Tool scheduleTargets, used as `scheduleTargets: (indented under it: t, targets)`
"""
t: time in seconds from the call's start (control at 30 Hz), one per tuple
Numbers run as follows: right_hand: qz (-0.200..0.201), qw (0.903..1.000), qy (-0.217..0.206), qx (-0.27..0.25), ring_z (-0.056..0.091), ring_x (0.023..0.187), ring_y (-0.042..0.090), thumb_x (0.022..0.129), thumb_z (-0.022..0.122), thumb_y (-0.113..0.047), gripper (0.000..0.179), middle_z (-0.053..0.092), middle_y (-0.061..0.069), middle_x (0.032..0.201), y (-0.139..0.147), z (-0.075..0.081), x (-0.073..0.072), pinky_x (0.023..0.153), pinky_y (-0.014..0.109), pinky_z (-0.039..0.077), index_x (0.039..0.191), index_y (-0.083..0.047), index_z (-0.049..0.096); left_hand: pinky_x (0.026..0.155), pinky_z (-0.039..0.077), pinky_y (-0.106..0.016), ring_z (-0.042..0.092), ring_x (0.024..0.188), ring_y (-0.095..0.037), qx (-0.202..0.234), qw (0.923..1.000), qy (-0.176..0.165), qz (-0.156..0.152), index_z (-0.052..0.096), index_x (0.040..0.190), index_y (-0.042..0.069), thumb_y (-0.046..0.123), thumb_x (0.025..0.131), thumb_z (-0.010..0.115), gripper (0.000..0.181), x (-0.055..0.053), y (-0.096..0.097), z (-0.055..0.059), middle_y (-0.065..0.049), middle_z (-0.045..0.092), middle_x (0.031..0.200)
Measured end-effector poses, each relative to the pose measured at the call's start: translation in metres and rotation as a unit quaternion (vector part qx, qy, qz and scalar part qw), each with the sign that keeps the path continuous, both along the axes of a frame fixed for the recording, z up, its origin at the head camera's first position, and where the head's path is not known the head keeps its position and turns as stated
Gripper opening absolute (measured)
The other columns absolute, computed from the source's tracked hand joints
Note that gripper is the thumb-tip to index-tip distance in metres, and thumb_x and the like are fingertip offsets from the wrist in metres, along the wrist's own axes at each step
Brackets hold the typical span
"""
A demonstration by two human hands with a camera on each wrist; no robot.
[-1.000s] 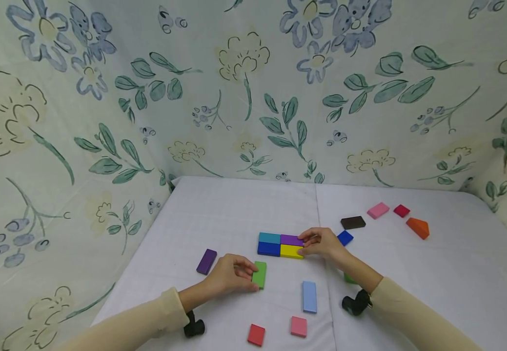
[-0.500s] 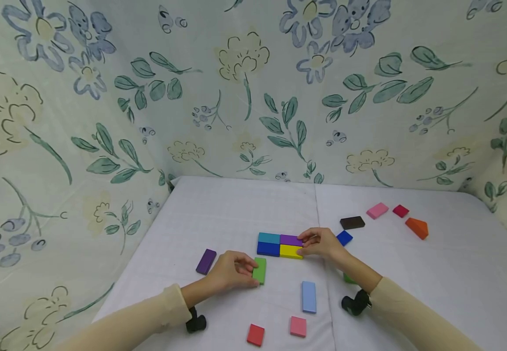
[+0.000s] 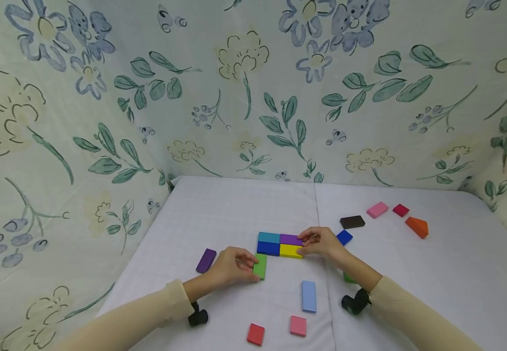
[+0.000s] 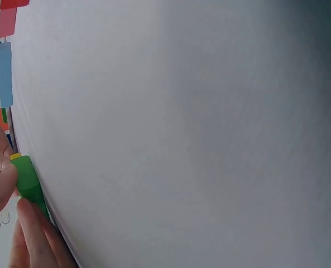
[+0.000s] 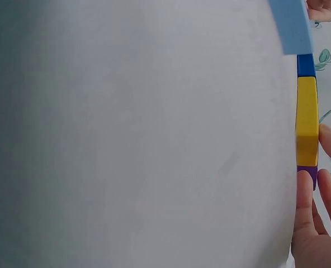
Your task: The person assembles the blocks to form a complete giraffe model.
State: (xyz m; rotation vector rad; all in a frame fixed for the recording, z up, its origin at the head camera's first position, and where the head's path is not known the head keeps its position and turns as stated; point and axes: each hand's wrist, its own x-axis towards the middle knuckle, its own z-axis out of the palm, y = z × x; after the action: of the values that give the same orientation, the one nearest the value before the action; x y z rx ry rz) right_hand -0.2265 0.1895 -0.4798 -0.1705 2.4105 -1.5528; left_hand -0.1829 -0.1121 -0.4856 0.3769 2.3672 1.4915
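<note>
My left hand (image 3: 232, 267) pinches a light green block (image 3: 259, 266) between thumb and fingers, its upper end right at the front edge of a dark blue block (image 3: 268, 249). That blue block lies in a flat two-by-two group with a teal block (image 3: 269, 237), a purple block (image 3: 291, 239) and a yellow block (image 3: 290, 250). My right hand (image 3: 321, 242) holds the group's right end, thumb at the yellow block and fingers at the purple one. In the left wrist view the green block (image 4: 30, 178) shows between thumb and fingertips; in the right wrist view fingertips (image 5: 304, 181) meet the purple block.
A dark purple block (image 3: 206, 261) lies left. In front are a light blue block (image 3: 309, 296), a pink square (image 3: 298, 326) and a red square (image 3: 255, 334). Dark brown (image 3: 352, 222), blue (image 3: 344, 237), pink, red and orange pieces (image 3: 417, 227) lie at the back right.
My left hand has slid the green block away from me, up to the front edge of the dark blue block. My right hand stays at the group's right end.
</note>
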Motion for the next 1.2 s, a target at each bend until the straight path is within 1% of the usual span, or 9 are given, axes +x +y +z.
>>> scheduleTargets:
  t: [0.4, 0.73, 1.0, 1.2]
  targets:
    - [0.005, 1.0, 0.003, -0.004, 0.062, 0.079, 0.02, 0.08, 0.083, -0.003, 0.035, 0.07, 0.011, 0.092, 0.0012, 0.0002, -0.0003, 0.074, 0.019, 0.053, 0.111, 0.006, 0.069, 0.067, 0.056, -0.024, 0.066, 0.072, -0.013, 0.003, 1.0, -0.004, 0.006, 0.075, 0.098, 0.004, 0.005, 0.069, 0.091, 0.033, -0.0024, 0.0017, 0.0009, -0.003, 0.068, 0.084]
    - [0.002, 1.0, 0.002, -0.006, 0.062, 0.078, 0.019, 0.079, 0.083, -0.001, 0.034, 0.071, 0.011, 0.091, 0.0012, 0.0004, -0.001, 0.074, 0.019, 0.052, 0.11, 0.006, 0.069, 0.068, 0.056, -0.024, 0.067, 0.072, -0.013, 0.005, 1.0, -0.003, 0.006, 0.076, 0.098, 0.004, 0.005, 0.069, 0.091, 0.032, -0.0039, 0.0024, -0.0006, -0.002, 0.069, 0.084]
    - [0.005, 1.0, 0.008, -0.004, 0.062, 0.078, 0.02, 0.079, 0.083, -0.001, 0.034, 0.07, 0.011, 0.091, 0.0013, 0.0009, -0.0009, 0.073, 0.019, 0.053, 0.11, 0.006, 0.069, 0.067, 0.056, -0.023, 0.066, 0.072, -0.012, 0.006, 1.0, 0.002, 0.004, 0.075, 0.099, 0.003, 0.004, 0.07, 0.091, 0.033, -0.0031, 0.0035, 0.0012, -0.003, 0.069, 0.084]
    - [0.003, 1.0, 0.003, -0.007, 0.062, 0.076, 0.019, 0.078, 0.084, 0.0, 0.035, 0.07, 0.011, 0.089, 0.0015, -0.0009, -0.0013, 0.073, 0.019, 0.053, 0.108, 0.007, 0.069, 0.069, 0.056, -0.023, 0.066, 0.072, -0.012, 0.009, 0.9999, -0.004, 0.006, 0.075, 0.099, 0.002, 0.004, 0.07, 0.09, 0.033, -0.0022, 0.0036, 0.0018, -0.004, 0.069, 0.085]
